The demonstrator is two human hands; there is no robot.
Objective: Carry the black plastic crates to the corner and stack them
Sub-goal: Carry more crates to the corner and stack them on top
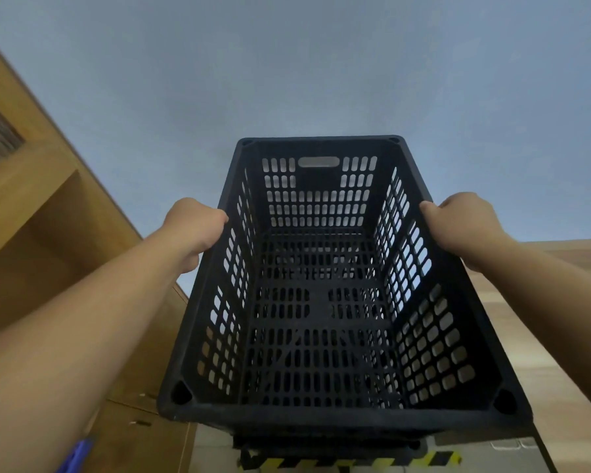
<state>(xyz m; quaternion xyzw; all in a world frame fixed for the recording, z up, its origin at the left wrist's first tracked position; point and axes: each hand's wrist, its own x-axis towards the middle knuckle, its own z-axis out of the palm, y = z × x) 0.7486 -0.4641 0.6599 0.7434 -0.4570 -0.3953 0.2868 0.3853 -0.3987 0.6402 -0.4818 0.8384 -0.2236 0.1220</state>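
An empty black plastic crate [321,302] with slotted walls fills the middle of the head view, its open top facing me. My left hand [195,227] grips the left long rim and my right hand [461,221] grips the right long rim, both about halfway along. Under its near end the dark edge of another black crate [325,447] shows, so the held one appears to sit on top of a stack. How many crates are below is hidden.
A grey-blue wall [304,73] stands right behind the crate. A wooden cabinet [48,233] with an open shelf and lower doors runs along the left. A wooden panel [560,261] is at the right. Yellow-black hazard tape [355,462] marks the floor below.
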